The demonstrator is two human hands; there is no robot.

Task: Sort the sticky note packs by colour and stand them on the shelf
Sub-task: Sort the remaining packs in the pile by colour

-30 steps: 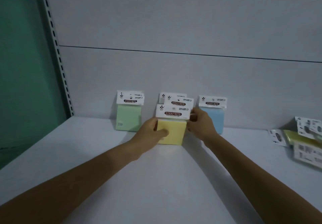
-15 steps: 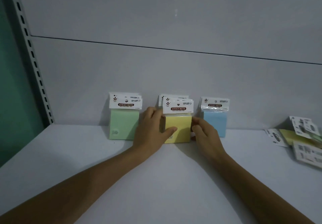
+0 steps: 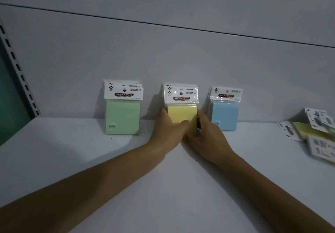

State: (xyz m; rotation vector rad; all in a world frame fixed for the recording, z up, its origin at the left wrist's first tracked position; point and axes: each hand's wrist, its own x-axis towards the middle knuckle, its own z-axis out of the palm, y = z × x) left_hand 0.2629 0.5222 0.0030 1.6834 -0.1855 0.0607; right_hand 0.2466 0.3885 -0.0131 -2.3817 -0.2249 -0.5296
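Note:
Three groups of sticky note packs stand upright against the shelf's back wall: green packs (image 3: 122, 114) on the left, yellow packs (image 3: 182, 112) in the middle, blue packs (image 3: 224, 114) on the right. My left hand (image 3: 167, 130) grips the front yellow pack from its left side, thumb across its lower front. My right hand (image 3: 206, 133) holds the same pack at its right edge. Both hands meet at the pack's base, hiding its lower part.
A loose heap of sticky note packs (image 3: 316, 133), yellow among them, lies flat at the far right of the white shelf (image 3: 72, 160). A perforated metal upright (image 3: 20, 76) runs along the left edge.
The front yellow pack has been pushed back against the other yellow packs. Both hands have closed in lower on it, and the view has moved nearer.

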